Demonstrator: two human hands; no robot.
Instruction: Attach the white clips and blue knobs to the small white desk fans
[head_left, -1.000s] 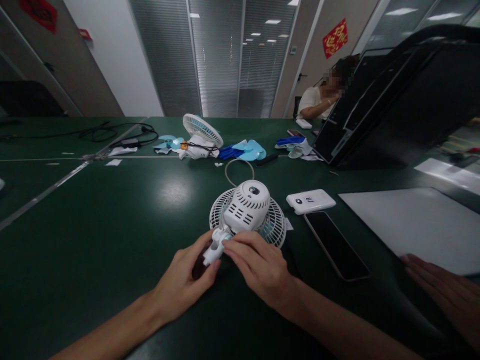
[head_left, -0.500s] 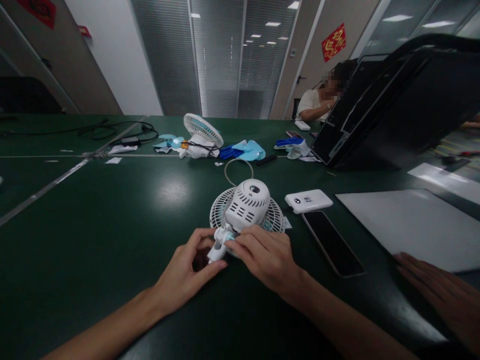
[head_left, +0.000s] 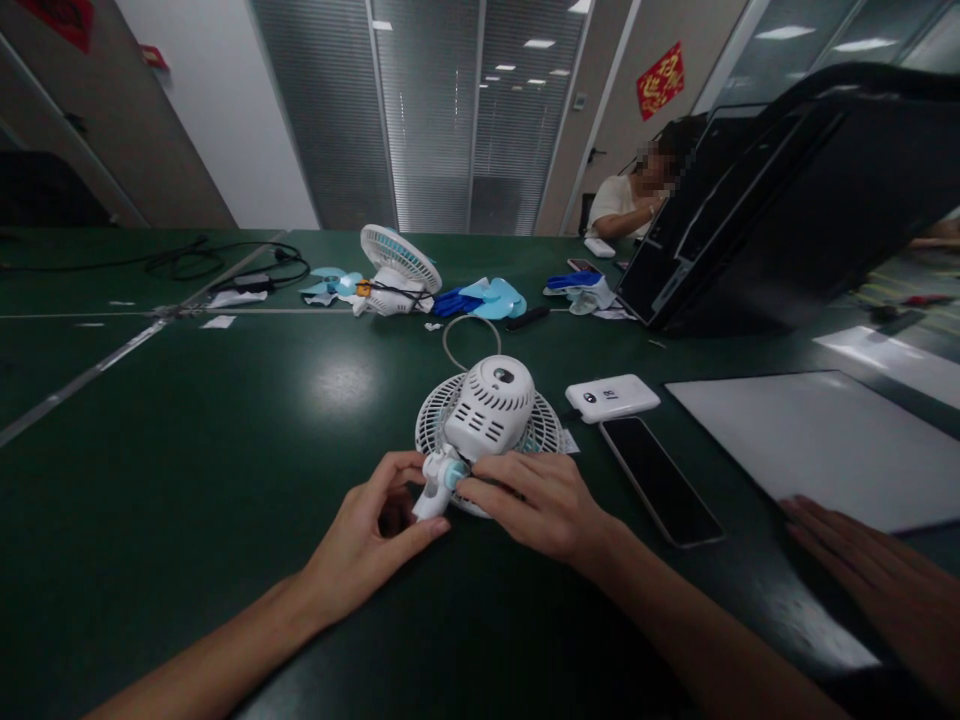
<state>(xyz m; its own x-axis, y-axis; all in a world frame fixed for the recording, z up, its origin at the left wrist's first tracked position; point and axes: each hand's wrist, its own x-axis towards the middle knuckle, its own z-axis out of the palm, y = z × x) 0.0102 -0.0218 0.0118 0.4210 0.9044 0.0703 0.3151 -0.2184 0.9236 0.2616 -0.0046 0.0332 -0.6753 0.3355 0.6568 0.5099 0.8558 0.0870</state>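
Observation:
A small white electric fan (head_left: 491, 405) lies face down on the dark green table, its motor housing up and its round grille against the tabletop. At its near end is a white neck bracket (head_left: 433, 490) with a light blue knob (head_left: 454, 474) on its side. My left hand (head_left: 379, 530) curls round the bracket, thumb below and fingers behind it. The fingertips of my right hand (head_left: 536, 500) are closed at the knob's right side, partly hiding the grille. Part of the bracket is hidden by my fingers.
Right of the fan lie a white power bank (head_left: 613, 397), a phone (head_left: 661, 482) and a white board (head_left: 817, 450), with another person's hand (head_left: 877, 570) at its edge. Behind stand a second fan (head_left: 401, 270), blue fan blades (head_left: 499, 298), gloves (head_left: 581, 290) and a large black case (head_left: 795, 210).
The fingers of my right hand have shifted on the knob, so more of its light blue surface shows. The view has drifted slightly; the fan and my left hand stay in place.

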